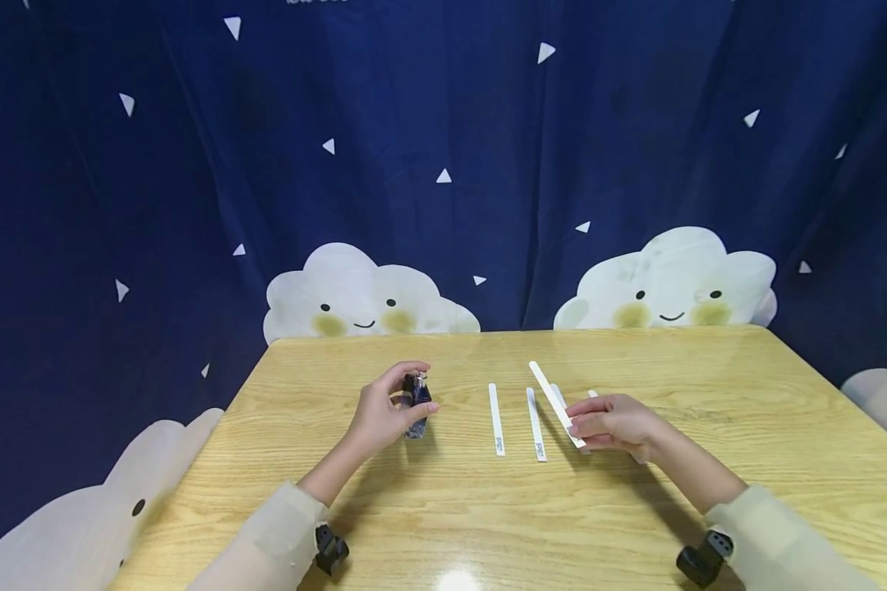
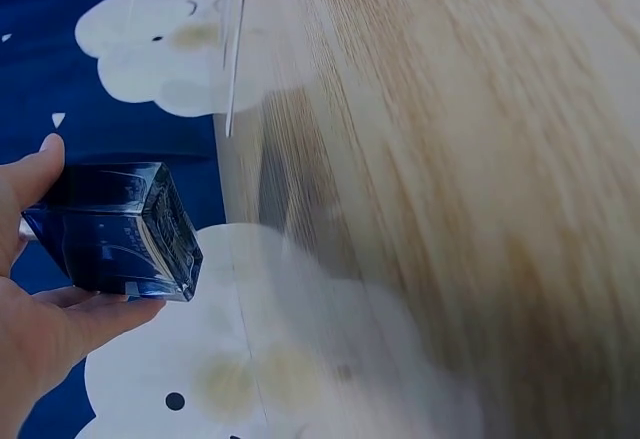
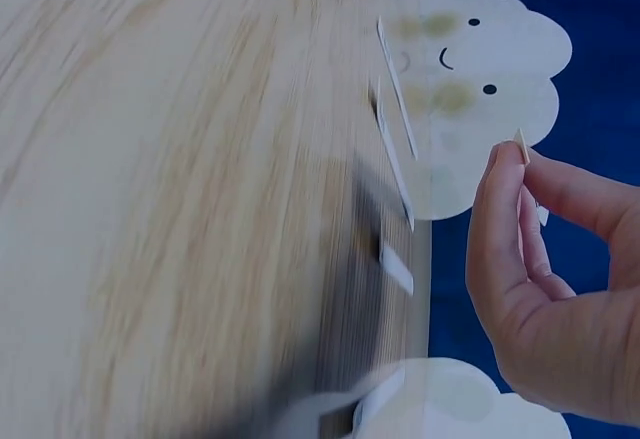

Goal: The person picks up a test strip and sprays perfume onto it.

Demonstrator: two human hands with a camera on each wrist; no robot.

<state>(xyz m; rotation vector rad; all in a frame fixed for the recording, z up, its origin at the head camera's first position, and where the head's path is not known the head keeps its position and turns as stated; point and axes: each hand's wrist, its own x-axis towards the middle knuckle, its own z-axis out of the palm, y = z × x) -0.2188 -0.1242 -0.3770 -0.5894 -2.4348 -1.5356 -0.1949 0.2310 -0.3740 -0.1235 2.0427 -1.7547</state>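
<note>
Left hand (image 1: 379, 419) grips small square dark-blue glass bottle (image 1: 416, 404), raised off wooden table (image 1: 443, 509). Right hand (image 1: 612, 423) pinches long white paper strip (image 1: 554, 400), tilted up above table, right of centre.

Both forearms reach forward in pale sleeves, each with a small black camera at the wrist. The left hand (image 1: 381, 414) is raised, its thumb and fingers curled in a grip. The right hand (image 1: 612, 423) sits lower, its fingers pinched together.
</note>
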